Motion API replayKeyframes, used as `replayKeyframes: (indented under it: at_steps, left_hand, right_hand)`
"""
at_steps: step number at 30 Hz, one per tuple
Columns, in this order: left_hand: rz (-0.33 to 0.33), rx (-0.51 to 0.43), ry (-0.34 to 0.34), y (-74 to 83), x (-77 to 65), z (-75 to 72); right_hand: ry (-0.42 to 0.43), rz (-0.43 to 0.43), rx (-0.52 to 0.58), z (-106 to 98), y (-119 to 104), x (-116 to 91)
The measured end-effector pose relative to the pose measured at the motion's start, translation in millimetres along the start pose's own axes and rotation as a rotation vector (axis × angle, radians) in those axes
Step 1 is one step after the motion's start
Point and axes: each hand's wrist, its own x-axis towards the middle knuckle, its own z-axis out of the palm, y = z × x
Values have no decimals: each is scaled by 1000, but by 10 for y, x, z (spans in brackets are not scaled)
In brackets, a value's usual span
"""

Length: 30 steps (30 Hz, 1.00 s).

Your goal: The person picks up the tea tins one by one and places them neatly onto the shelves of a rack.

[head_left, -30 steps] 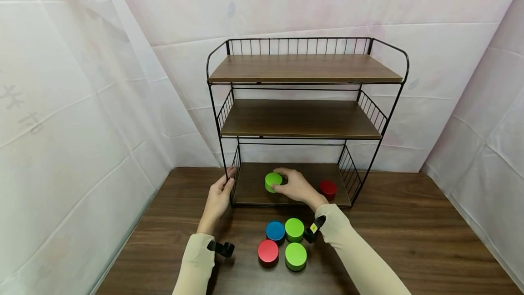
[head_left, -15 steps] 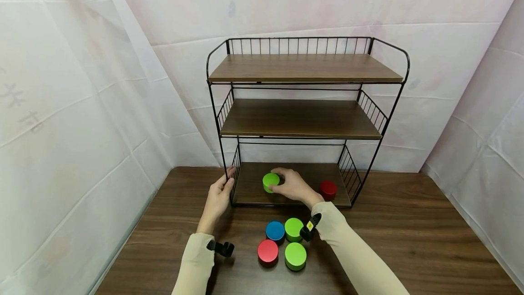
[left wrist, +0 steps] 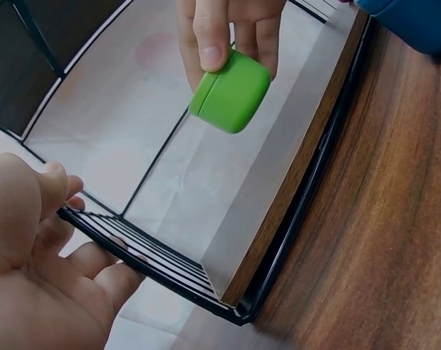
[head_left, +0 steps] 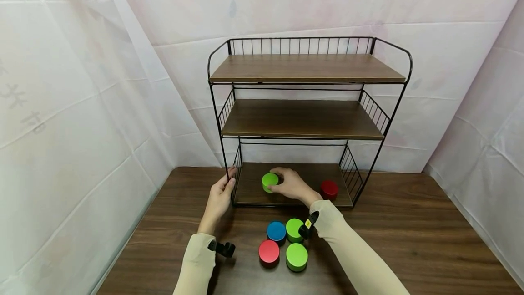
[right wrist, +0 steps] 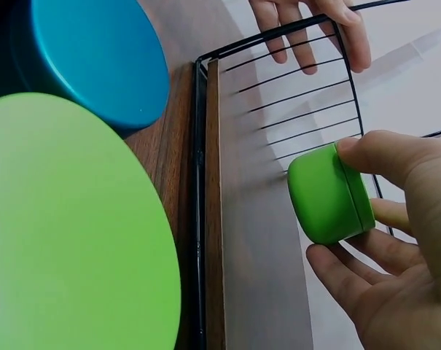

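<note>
My right hand [head_left: 291, 184] pinches a small round green tin [head_left: 269, 182] between thumb and fingers, over the left part of the bottom shelf [head_left: 303, 200]. The right wrist view shows the lid seam on this green tin [right wrist: 326, 195], which is tilted there. With its thumb and fingers around the black wire side, my left hand [head_left: 219, 197] holds the rack at its lower left front post. A dark red tin [head_left: 329, 190] sits at the right of the bottom shelf.
On the table before the rack stand a blue tin [head_left: 276, 232], a red tin [head_left: 269, 253] and two green tins, one nearer [head_left: 296, 256] and one behind [head_left: 294, 229]. Above the hands run the middle shelf [head_left: 303, 118] and top shelf [head_left: 307, 68]. White cloth [head_left: 102, 81] surrounds the table.
The right hand has shifted slightly left over the bottom shelf with the green tin. The left hand keeps its hold on the rack.
</note>
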Motion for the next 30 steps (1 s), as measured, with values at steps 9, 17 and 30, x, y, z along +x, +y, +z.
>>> replayKeyframes:
  at_steps: [9,17,30]
  left_hand:
    - [-1,23,7,-12,-12,7]
    - [-10,19,13,-8,-18,4]
    - [10,9,24,16,-21,16]
  right_hand:
    - [-20,-8,55,36,4,-24]
    - [-25,-1,58,94,36,-23]
    - [-34,15,42,147,53,-5]
